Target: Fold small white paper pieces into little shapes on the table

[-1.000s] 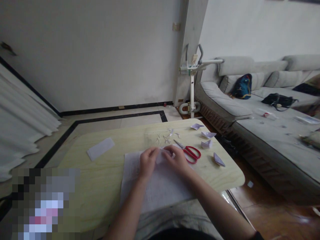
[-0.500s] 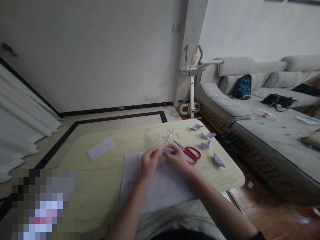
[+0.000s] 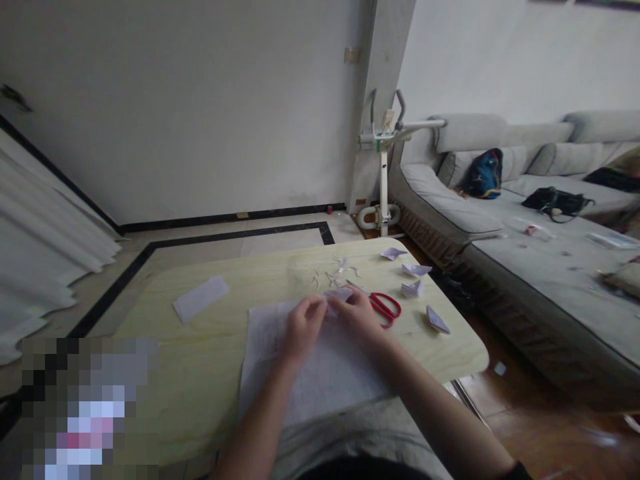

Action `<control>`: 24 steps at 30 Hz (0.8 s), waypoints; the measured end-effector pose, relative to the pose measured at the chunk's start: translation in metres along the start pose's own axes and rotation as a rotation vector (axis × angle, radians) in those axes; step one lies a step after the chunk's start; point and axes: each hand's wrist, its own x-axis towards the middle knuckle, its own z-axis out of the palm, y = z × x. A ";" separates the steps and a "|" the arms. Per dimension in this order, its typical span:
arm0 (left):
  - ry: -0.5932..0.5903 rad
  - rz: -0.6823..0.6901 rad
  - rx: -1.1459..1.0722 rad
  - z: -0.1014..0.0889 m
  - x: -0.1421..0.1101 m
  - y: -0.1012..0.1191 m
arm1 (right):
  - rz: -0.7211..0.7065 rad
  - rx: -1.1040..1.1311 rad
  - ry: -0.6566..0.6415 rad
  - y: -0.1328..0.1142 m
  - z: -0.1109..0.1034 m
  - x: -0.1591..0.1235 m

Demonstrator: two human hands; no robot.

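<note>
Between my hands is a small folded piece of white paper (image 3: 340,293), its upper part showing above the fingers. My left hand (image 3: 305,323) pinches its left end, and my right hand (image 3: 357,313) grips it from the right; the fingers partly hide it. Both hands are over a large printed sheet (image 3: 325,380) on the table. Red-handled scissors (image 3: 385,310) lie just right of my right hand, their blades partly covered by it. Thin paper scraps (image 3: 333,279) are scattered beyond the fingers.
Several folded paper boats (image 3: 413,289) stand along the right side of the wooden table (image 3: 200,373). A stack of white paper strips (image 3: 201,299) lies at the left. A grey sofa (image 3: 540,267) is to the right, past the table edge.
My hands have shifted slightly, and more of the folded paper shows above the fingers. My right hand now covers more of the scissor blades.
</note>
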 end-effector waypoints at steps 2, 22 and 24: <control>-0.035 0.008 -0.008 0.002 0.000 -0.003 | 0.005 0.019 0.029 0.003 -0.002 0.002; -0.080 0.057 0.050 0.002 0.000 -0.007 | 0.030 0.055 -0.048 -0.001 -0.006 0.002; -0.091 0.069 0.048 0.002 -0.001 -0.008 | 0.041 0.076 -0.082 0.000 -0.007 0.003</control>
